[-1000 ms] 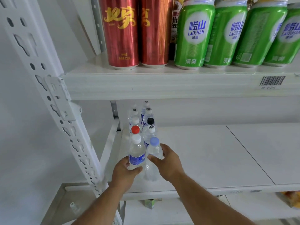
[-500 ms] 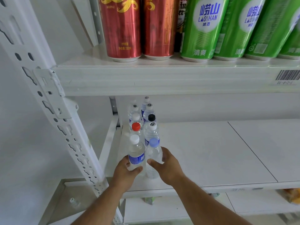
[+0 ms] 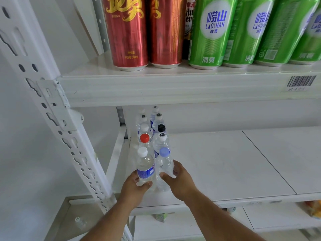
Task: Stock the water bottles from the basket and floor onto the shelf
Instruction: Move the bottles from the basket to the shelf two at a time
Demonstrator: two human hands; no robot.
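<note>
Two rows of clear water bottles stand at the left end of the white middle shelf (image 3: 225, 164). My left hand (image 3: 133, 186) grips the front-left bottle (image 3: 145, 164), which has a white cap and a blue label. My right hand (image 3: 178, 180) grips the front-right bottle (image 3: 164, 164), which has a pale blue cap. Both bottles stand upright on the shelf. Behind them are a red-capped bottle (image 3: 144, 138), a black-capped bottle (image 3: 161, 128) and several white-capped ones reaching to the back wall.
The upper shelf (image 3: 156, 87) carries red cans (image 3: 128, 32) and green cans (image 3: 212, 32), with a barcode tag (image 3: 301, 81) on its edge. A perforated white upright (image 3: 57, 122) stands at the left. A lower shelf (image 3: 191, 225) holds small packages. One bottle (image 3: 79, 222) lies below at the left.
The view has moved closer and tilted slightly. Both hands stay on the two front bottles, which have slid a little deeper toward the row behind.
</note>
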